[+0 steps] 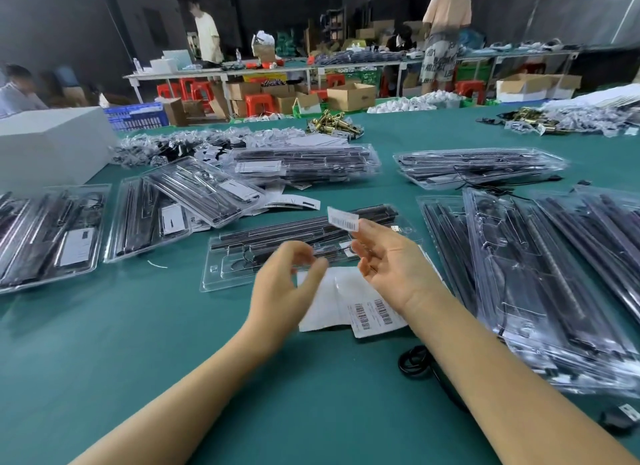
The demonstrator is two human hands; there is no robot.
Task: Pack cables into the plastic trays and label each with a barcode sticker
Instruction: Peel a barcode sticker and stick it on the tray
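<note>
One barcode sticker on right hand fingertips.

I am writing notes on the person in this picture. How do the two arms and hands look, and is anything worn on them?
Both forearms are bare as far as the picture shows, with no sleeve in view. The left hand and the right hand wear no gloves. No watch, ring or bracelet shows on either wrist. The left hand is a little blurred.

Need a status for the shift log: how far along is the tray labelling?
Done: the trays at left already carry white labels. In hand: the right hand holds a barcode sticker over the open tray, the left hand empty beside it. Left: stick it; the right stack shows no labels.
</note>
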